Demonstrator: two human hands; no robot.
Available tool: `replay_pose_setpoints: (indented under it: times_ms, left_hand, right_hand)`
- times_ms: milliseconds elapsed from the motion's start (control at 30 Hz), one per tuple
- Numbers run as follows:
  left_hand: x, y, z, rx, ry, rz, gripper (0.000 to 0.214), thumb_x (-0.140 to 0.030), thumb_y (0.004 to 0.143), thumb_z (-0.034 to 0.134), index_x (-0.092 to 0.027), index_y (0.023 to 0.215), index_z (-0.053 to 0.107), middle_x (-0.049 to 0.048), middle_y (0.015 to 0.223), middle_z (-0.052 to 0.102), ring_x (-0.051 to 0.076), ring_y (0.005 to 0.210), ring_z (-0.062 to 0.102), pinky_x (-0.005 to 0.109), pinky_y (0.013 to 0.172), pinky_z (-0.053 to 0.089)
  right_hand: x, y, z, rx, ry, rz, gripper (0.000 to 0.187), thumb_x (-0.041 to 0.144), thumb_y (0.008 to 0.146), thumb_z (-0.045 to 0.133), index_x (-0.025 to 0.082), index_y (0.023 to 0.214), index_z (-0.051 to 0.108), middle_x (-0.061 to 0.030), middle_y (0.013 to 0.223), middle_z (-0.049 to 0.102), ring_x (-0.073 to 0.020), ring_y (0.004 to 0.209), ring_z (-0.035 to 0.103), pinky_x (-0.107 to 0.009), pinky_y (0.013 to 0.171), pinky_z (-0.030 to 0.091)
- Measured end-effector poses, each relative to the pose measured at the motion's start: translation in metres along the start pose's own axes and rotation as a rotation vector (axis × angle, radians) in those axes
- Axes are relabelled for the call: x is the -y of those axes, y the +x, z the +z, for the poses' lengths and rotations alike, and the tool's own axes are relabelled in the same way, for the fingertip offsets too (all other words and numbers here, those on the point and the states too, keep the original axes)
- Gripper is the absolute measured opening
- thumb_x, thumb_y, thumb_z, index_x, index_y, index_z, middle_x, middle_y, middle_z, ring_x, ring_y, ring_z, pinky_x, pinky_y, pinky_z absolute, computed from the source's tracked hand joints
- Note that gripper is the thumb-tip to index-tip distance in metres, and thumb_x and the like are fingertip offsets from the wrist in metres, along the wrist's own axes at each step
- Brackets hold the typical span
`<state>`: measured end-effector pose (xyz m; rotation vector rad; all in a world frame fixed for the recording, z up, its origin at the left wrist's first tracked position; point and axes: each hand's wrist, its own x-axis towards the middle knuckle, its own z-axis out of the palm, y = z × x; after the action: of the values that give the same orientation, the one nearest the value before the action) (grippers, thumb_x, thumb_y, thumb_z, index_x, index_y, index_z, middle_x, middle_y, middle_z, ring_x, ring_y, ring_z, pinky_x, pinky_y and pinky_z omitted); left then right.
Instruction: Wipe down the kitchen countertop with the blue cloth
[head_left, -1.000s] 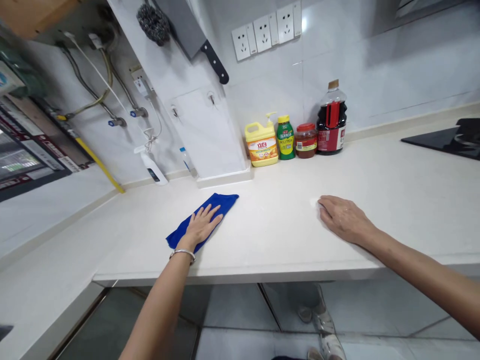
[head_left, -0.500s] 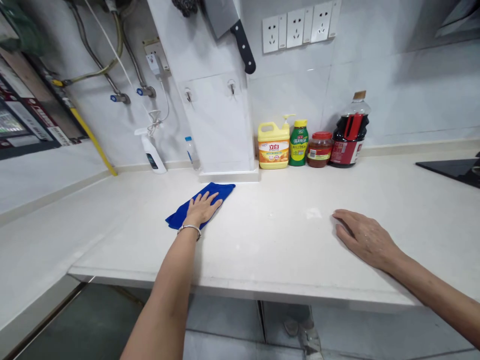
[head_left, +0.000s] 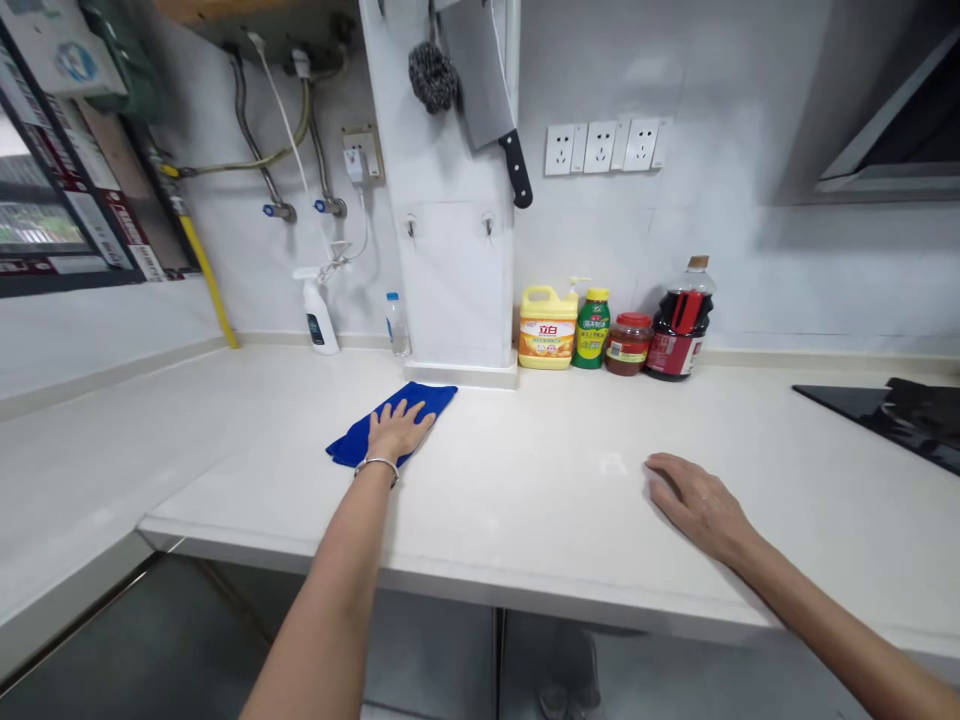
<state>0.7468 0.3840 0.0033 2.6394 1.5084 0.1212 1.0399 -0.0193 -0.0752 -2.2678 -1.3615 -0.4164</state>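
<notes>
Pale tiled walls (head_left: 735, 270) rise behind a long white table (head_left: 540, 520) that runs across the view and turns forward at the left. A white pillar (head_left: 457, 290) juts out, its foot meeting the table. At upper right shows part of a dark range hood (head_left: 915, 140); below it, a black glass panel (head_left: 847, 403) lies at the table's right end. A yellow pipe (head_left: 206, 270) slants down the left wall.

Near the pillar's foot, in front of it and to its left, a blue cloth (head_left: 356, 440) lies aslant on the table. A cleaver (head_left: 480, 80) hangs on the pillar, black handle down. Against the wall, right of the pillar, is a close row: a large bottle of dark liquid (head_left: 679, 335) at the right end, a yellow jug (head_left: 547, 330) at the left, and between them a green bottle (head_left: 592, 330) and a red-lidded jar (head_left: 628, 345). Left of the pillar stands a white spray bottle (head_left: 320, 315).

The left hand (head_left: 397, 432) lies palm down on the cloth, fingers spread. Well apart, the right hand (head_left: 697, 500) rests directly on the table, fingers together and slightly bent, thumb held away.

Smaller still are a small clear bottle (head_left: 397, 328) beside the pillar, a wiry scourer (head_left: 433, 78) beside the cleaver, and a silvery bracelet (head_left: 380, 461) on the left wrist.
</notes>
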Motion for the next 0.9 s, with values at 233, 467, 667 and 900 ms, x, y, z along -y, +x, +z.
replay_pose_setpoints:
  times_ms: [233, 467, 667, 900]
  left_hand:
    - [0.038, -0.038, -0.006, 0.001, 0.037, -0.068, 0.076, -0.069, 0.096, 0.019, -0.033, 0.163, 0.026, 0.0031, 0.174, 0.016, 0.036, 0.160, 0.012, 0.058, 0.129, 0.011]
    - [0.042, -0.085, -0.008, -0.008, 0.094, -0.114, 0.076, -0.066, 0.097, 0.019, -0.031, 0.164, 0.025, 0.0047, 0.173, 0.018, 0.035, 0.159, 0.015, 0.057, 0.129, 0.014]
    - [0.027, -0.114, -0.007, -0.026, 0.106, -0.169, 0.076, -0.065, 0.098, 0.019, -0.028, 0.164, 0.026, 0.0077, 0.173, 0.019, 0.036, 0.159, 0.016, 0.057, 0.129, 0.015]
    - [0.004, -0.142, -0.003, -0.030, 0.143, -0.193, 0.078, -0.064, 0.098, 0.021, -0.023, 0.164, 0.024, 0.0127, 0.172, 0.019, 0.041, 0.158, 0.016, 0.061, 0.128, 0.017]
  right_hand:
    - [0.003, 0.003, 0.002, -0.002, 0.011, 0.016, 0.047, 0.043, 0.096, 0.037, 0.017, 0.120, 0.067, -0.0148, 0.136, 0.068, -0.0326, 0.126, 0.063, -0.048, 0.107, 0.048]
    - [0.013, 0.004, -0.002, 0.005, -0.027, -0.027, 0.041, 0.034, 0.097, 0.036, 0.015, 0.114, 0.067, -0.0159, 0.124, 0.072, -0.0317, 0.112, 0.067, -0.044, 0.094, 0.050]
    - [0.017, 0.002, 0.001, -0.035, -0.078, -0.052, 0.034, 0.029, 0.099, 0.037, 0.017, 0.106, 0.068, -0.0141, 0.114, 0.074, -0.0285, 0.106, 0.069, -0.039, 0.090, 0.048]
    - [0.021, -0.001, 0.003, -0.073, -0.128, -0.101, 0.033, 0.024, 0.101, 0.036, 0.016, 0.102, 0.068, -0.0156, 0.113, 0.073, -0.0278, 0.108, 0.068, -0.038, 0.092, 0.049]
